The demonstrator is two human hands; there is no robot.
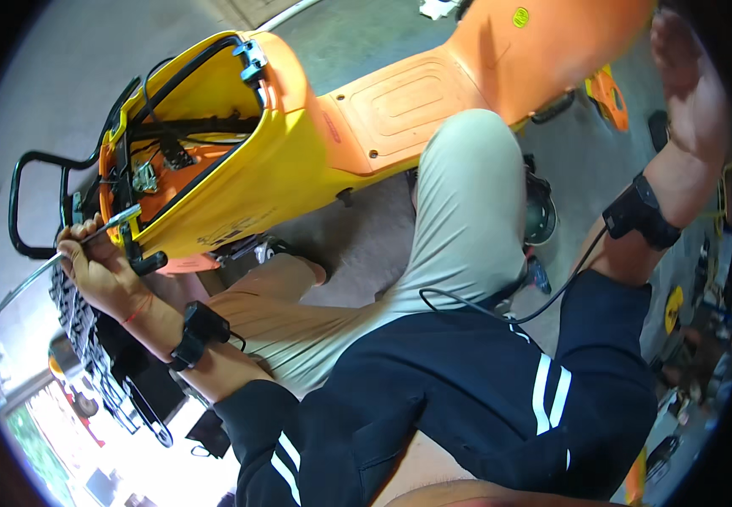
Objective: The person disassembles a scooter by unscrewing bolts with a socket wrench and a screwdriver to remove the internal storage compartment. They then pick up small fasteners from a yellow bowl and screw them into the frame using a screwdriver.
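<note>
My left hand is closed around a long, thin metal rod with a thicker silver end. That end lies beside the rear of a yellow and orange scooter body, next to a black lever-like grip. Above the hand, the scooter's seat compartment is uncovered, with black cables and a metal latch inside. My right hand is raised at the far upper right, near the orange front panel. Its fingers are blurred at the picture's dark rim, so their grip cannot be made out.
A black tubular rack juts from the scooter's rear, with a knobbly tyre below. My bent knee is against the flat footboard. A dark rounded object lies beyond my leg. Black cables run from the forearm devices.
</note>
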